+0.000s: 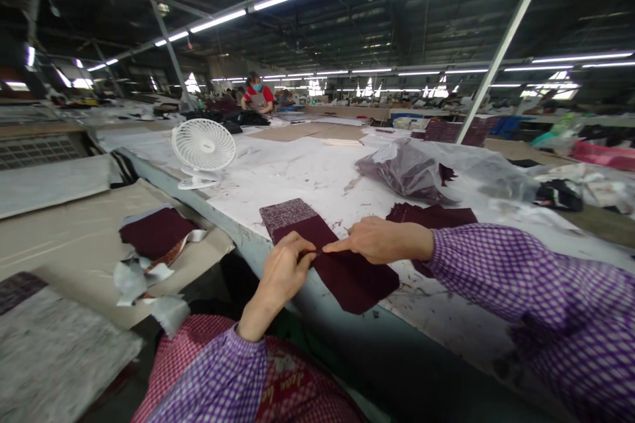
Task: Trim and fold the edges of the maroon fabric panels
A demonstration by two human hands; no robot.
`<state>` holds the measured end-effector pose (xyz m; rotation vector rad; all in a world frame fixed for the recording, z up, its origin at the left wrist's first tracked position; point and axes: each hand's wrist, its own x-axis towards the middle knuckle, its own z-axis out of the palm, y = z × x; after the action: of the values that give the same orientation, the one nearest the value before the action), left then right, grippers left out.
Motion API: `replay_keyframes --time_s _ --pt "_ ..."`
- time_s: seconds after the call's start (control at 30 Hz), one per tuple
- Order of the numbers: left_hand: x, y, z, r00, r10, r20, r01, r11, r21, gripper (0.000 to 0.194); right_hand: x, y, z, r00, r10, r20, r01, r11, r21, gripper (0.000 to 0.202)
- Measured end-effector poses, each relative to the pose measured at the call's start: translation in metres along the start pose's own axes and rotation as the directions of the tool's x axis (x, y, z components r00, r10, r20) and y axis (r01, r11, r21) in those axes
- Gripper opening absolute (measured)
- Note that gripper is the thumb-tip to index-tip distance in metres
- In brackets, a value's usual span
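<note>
A dark maroon cloth piece (354, 277) lies across the front edge of the white table, with a speckled grey-maroon section (292, 213) at its far left end. My left hand (288, 266) pinches the cloth near its middle, thumb and forefinger pressed together. Close beside those fingertips, the extended forefinger of my right hand (380, 240) touches the cloth. The other fingers of my right hand are curled, and whether they hold anything is hidden. Behind my right wrist lies a stack of maroon cloth pieces (431, 215).
A white fan (203, 149) stands at the left edge of the table (297, 165). A clear plastic bag (436, 168) with maroon pieces lies to the right. Cloth scraps (156, 234) rest on a lower surface at left. A masked person (258, 99) stands far behind.
</note>
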<state>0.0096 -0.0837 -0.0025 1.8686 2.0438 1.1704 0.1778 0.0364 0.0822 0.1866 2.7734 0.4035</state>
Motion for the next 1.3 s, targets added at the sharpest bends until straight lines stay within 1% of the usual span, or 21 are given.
replay_keyframes --time_s 0.07,0.17,0.23,0.3,0.33,0.37,0.4,0.43,0.47,0.53,0.6,0.67,0.73,0.83,0.97,1.03,1.17,1.23,1.3 --pt "0.0 0.001 0.003 0.999 0.035 -0.006 -0.035 0.997 0.062 0.016 0.0 0.002 0.003 1.0 -0.002 -0.007 0.002 1.0 0.003 0.067" --pt "-0.003 -0.004 0.007 0.986 0.162 -0.041 -0.154 0.975 0.158 0.022 0.0 0.002 0.003 1.0 -0.016 -0.003 0.016 1.0 0.006 0.066" --pt "-0.007 -0.007 0.008 0.962 0.265 -0.057 -0.24 0.931 0.276 0.024 0.0 0.0 0.001 1.0 -0.029 0.006 0.029 1.0 0.011 0.068" --pt "-0.011 -0.011 0.009 0.932 0.36 -0.048 -0.316 0.869 0.381 0.024 0.001 -0.002 -0.003 0.999 -0.041 0.019 0.041 0.999 0.005 0.07" --pt "-0.012 -0.012 0.008 0.919 0.393 -0.04 -0.346 0.849 0.399 0.024 0.002 -0.003 -0.005 0.999 -0.046 0.028 0.046 0.999 -0.003 0.071" --pt "-0.013 -0.013 0.007 0.91 0.413 -0.032 -0.371 0.847 0.38 0.025 0.003 -0.003 -0.007 0.998 -0.053 0.037 0.053 0.999 -0.011 0.072" --pt "-0.014 -0.015 0.006 0.909 0.415 -0.037 -0.382 0.866 0.322 0.024 0.004 -0.004 -0.009 0.997 -0.06 0.048 0.061 0.998 -0.018 0.072" --pt "-0.014 -0.016 0.004 0.917 0.394 -0.056 -0.372 0.898 0.234 0.023 0.005 -0.004 -0.012 0.996 -0.069 0.058 0.07 0.997 -0.022 0.073" --pt "-0.014 -0.017 0.003 0.933 0.351 -0.082 -0.339 0.931 0.133 0.022 0.006 -0.004 -0.013 0.995 -0.077 0.067 0.079 0.997 -0.022 0.073" --pt "-0.013 -0.017 0.0 0.966 0.23 -0.12 -0.236 0.971 -0.04 0.017 0.007 -0.005 -0.017 0.993 -0.085 0.087 0.087 0.996 -0.015 0.074" --pt "-0.012 -0.015 -0.002 0.985 0.129 -0.113 -0.14 0.985 -0.103 0.012 0.007 -0.006 -0.019 0.992 -0.078 0.1 0.078 0.997 -0.004 0.074" --pt "-0.009 -0.012 -0.002 0.993 0.091 -0.081 -0.097 0.993 -0.073 0.009 0.006 -0.006 -0.019 0.992 -0.067 0.105 0.067 0.998 0.004 0.073" --pt "-0.007 -0.009 0.001 0.992 0.105 -0.064 -0.106 0.994 -0.005 0.01 0.006 -0.006 -0.019 0.993 -0.072 0.098 0.072 0.997 -0.001 0.072" --pt "-0.008 -0.011 0.007 0.978 0.189 -0.087 -0.182 0.98 0.08 0.021 0.008 -0.003 -0.019 0.99 -0.107 0.094 0.109 0.994 -0.016 0.072" --pt "-0.015 -0.022 0.012 0.94 0.306 -0.152 -0.292 0.95 0.105 0.025 0.01 -0.002 -0.02 0.987 -0.132 0.095 0.135 0.991 -0.02 0.073" --pt "-0.018 -0.027 0.011 0.932 0.319 -0.174 -0.313 0.948 0.062 0.025 0.009 -0.005 -0.02 0.989 -0.132 0.061 0.134 0.991 -0.031 0.071" --pt "-0.024 -0.027 0.004 0.952 0.247 -0.179 -0.257 0.966 -0.033 0.026 0.008 -0.012 -0.01 0.992 -0.121 -0.027 0.118 0.989 -0.085 0.063" --pt "-0.026 -0.023 0.001 0.958 0.23 -0.168 -0.229 0.973 0.028 0.023 0.009 -0.01 -0.002 0.993 -0.072 -0.095 0.064 0.995 -0.079 0.054" --pt "-0.029 -0.018 0.0 0.957 0.243 -0.16 -0.217 0.962 0.165 0.025 0.011 -0.004 0.007 0.983 0.031 -0.179 -0.034 0.999 -0.017 0.048"
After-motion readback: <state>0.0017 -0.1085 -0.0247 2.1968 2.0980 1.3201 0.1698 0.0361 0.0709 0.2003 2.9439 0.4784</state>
